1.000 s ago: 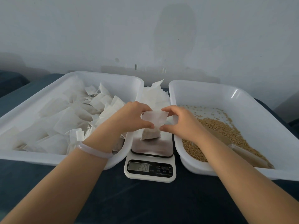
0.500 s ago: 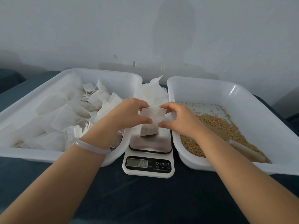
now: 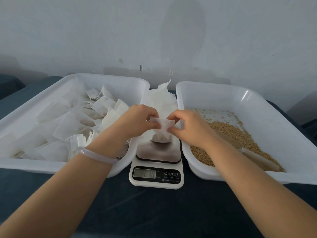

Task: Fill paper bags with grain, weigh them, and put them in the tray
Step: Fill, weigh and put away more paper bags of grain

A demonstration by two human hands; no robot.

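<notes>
Two hands meet above the scale in the head view. The left hand (image 3: 137,122) pinches the upper left edge of the paper bag (image 3: 162,133) between thumb and curled fingers. The right hand (image 3: 187,127) pinches the upper right edge in the same manner. The bag's top is drawn out between them and slightly crumpled. The bag stands upright directly below the two hands, its darker, filled bottom resting on the steel platform of the scale (image 3: 157,176). The display, nearer the person than the hands, shows digits that read 270; a decimal point cannot be made out.

Both forearms enter from the lower corners and converge, backs of the hands uppermost. A pale translucent bracelet (image 3: 97,156) circles the left wrist.

Left of the left hand, and partly beneath its wrist, sits a white tray (image 3: 120,79) with a heap of bags (image 3: 68,124) in white paper. Right of the right hand sits a second tray (image 3: 214,86) holding grain (image 3: 228,133); the right forearm passes over its near rim. A pale scoop-like object (image 3: 257,158) lies in the grain, right of that forearm. Beyond the hands, between the two trays, a stack of flat bags (image 3: 161,97) rises. Everything rests on a dark worktop (image 3: 154,212).
</notes>
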